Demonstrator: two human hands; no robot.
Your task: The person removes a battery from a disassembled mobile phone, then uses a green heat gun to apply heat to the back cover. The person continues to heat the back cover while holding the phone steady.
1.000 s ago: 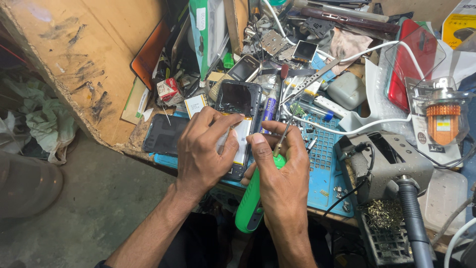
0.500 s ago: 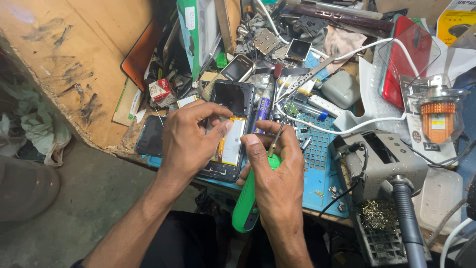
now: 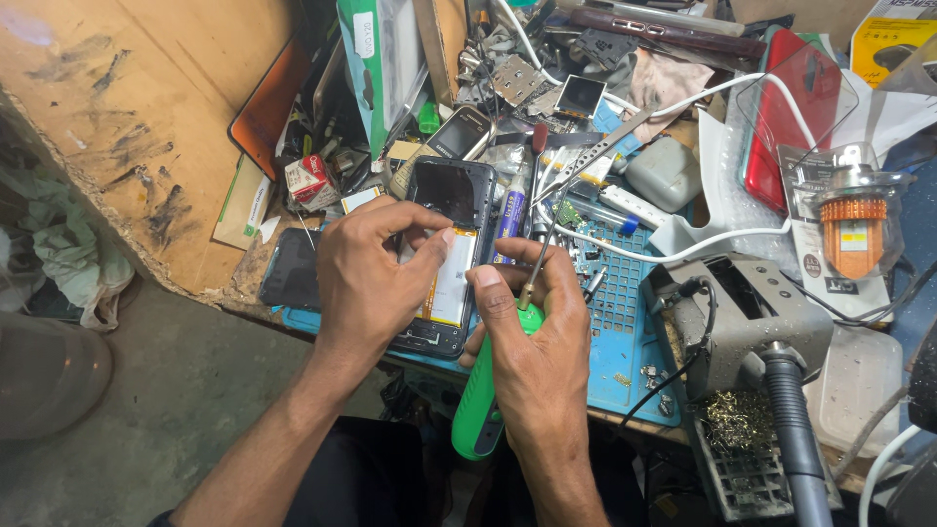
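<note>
An opened phone (image 3: 444, 259) lies face down on a blue mat (image 3: 625, 322) at the near edge of the cluttered tabletop (image 3: 244, 278), its back cover off and a pale battery (image 3: 451, 278) showing in the lower half. The left hand (image 3: 366, 278) rests over the phone's left side, its grip pressed together with thumb and fingertips closing on the battery's upper edge. The right hand (image 3: 532, 342) has its grip wrapped tight round a green-handled screwdriver (image 3: 488, 390), the thin metal shaft running up out of the fist toward the clutter above, the handle's butt hanging below the tabletop edge.

The phone looks light and stiff along its frame, yet fragile inside: bare parts and thin connectors would not bear prying or twisting. It is best held by its long plastic side rails, flat against the mat, so it cannot skid. The battery seems a soft pouch, likely stuck down; it should be lifted at an edge and never bent or pierced. The screwdriver's smooth handle takes a full fist well, though its fine tip could slip.

Around them lie a purple-capped tube (image 3: 509, 215), tweezers (image 3: 586, 161), a white cable (image 3: 683, 249), a grey soldering stand (image 3: 752, 312) and a red phone (image 3: 781, 117) in a clear case.
</note>
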